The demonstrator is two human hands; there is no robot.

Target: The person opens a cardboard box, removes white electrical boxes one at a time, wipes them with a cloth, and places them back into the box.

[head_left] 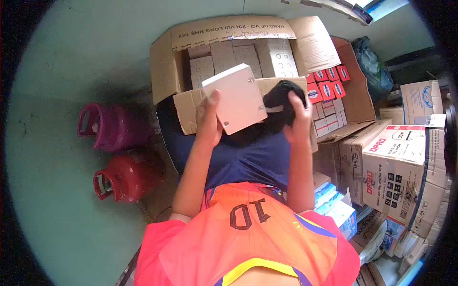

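Observation:
My left hand (208, 119) grips the left edge of a flat white square box (241, 100), its broad face turned up, with small dark marks near its corners. On the right, my right hand (299, 114) is closed round a black bundle (281, 102), whose details are too dark to make out. A short pale strip lies between the bundle and the box's right edge. Both hands are above my lap, in front of an open cardboard carton (183, 107) packed with rows of small white boxes (277, 58).
Beside that carton, another open carton (355, 90) holds red and white small boxes (329, 90). Purple (119, 127) and red (131, 177) gas cylinders stand at the left by the wall. Stacked cartons (393, 167) and blue packages (334, 205) are at the right.

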